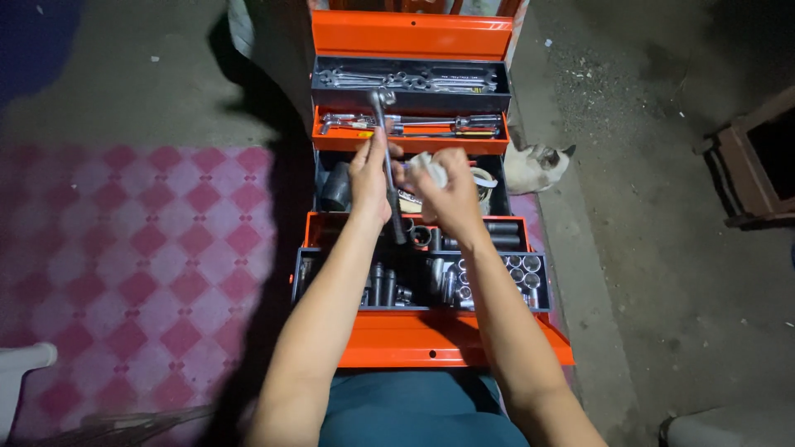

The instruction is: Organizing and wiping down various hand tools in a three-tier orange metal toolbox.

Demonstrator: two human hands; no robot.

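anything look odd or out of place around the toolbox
One oddity: a cat lies on the ground right beside the open orange toolbox. Otherwise the trays look orderly; the left hand holds a ratchet, the right hand a white cloth.

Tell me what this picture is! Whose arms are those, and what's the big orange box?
A person wears a camera on their head, so you see their own arms from above. The orange box is a metal toolbox opened out in steps. Its trays hold wrenches at the top and shiny sockets near the bottom. The left hand holds a long metal ratchet handle. The right hand holds a white cloth against it. A cat lies beside the box.
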